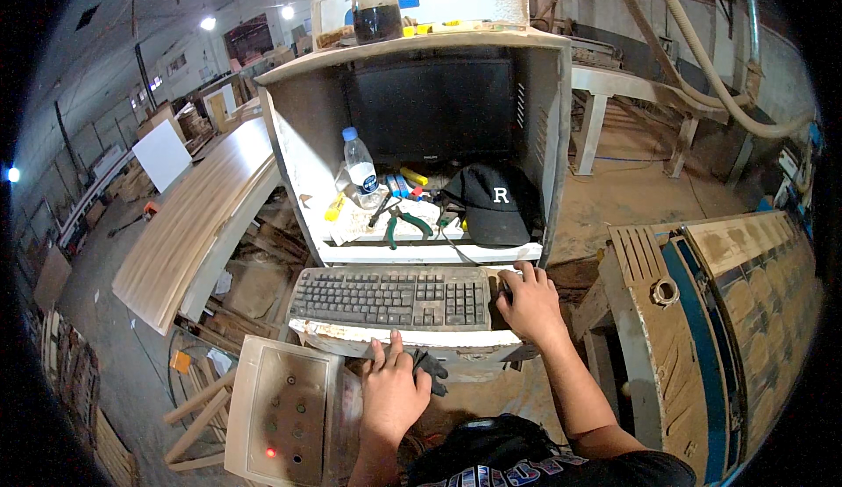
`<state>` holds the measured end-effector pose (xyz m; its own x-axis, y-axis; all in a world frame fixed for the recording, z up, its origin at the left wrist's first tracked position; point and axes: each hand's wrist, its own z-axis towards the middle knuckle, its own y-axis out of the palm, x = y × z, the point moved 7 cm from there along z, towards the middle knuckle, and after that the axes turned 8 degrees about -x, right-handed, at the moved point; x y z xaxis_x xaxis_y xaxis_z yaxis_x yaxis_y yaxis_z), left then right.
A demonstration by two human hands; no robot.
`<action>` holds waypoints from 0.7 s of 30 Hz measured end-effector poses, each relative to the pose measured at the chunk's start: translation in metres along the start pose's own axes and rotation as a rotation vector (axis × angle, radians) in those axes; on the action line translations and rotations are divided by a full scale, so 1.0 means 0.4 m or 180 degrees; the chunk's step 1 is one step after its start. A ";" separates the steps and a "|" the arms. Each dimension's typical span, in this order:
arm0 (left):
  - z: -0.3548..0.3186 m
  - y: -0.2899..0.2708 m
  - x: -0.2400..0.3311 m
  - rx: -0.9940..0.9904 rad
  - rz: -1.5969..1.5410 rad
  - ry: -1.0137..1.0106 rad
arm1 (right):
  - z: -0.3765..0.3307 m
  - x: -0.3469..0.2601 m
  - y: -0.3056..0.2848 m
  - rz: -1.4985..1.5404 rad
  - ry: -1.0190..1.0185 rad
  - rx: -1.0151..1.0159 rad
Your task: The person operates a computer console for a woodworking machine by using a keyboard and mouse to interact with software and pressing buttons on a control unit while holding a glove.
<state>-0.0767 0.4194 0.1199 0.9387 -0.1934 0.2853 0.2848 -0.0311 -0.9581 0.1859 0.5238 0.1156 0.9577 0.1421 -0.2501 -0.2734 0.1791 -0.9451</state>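
A dusty black keyboard (390, 297) lies on a worn white tray (421, 334) in front of a cabinet. My right hand (531, 303) rests at the tray's right end, fingers curved over a dark computer mouse (503, 297) that it mostly hides. My left hand (393, 390) is at the tray's front edge below the keyboard, its index and middle fingers stretched out against the edge and nothing visible in it. Beside its thumb hangs a dark glove (431, 371).
Inside the cabinet (285, 127) are a dark monitor (430, 110), a water bottle (359, 164), green-handled pliers (408, 221) and a black cap (493, 204). A jar of dark liquid (376, 13) stands on top. Left of me is a control box (279, 408) with a lit red light; machinery (649, 355) stands right.
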 end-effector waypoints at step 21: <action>0.002 -0.002 -0.006 0.0046 -0.0031 0.0055 | 0.001 -0.004 -0.002 -0.0009 -0.0012 -0.0078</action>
<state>-0.0791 0.4207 0.1201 0.9324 -0.2101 0.2940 0.2968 -0.0188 -0.9548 0.1846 0.5238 0.1168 0.9581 0.1454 -0.2467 -0.2684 0.1557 -0.9507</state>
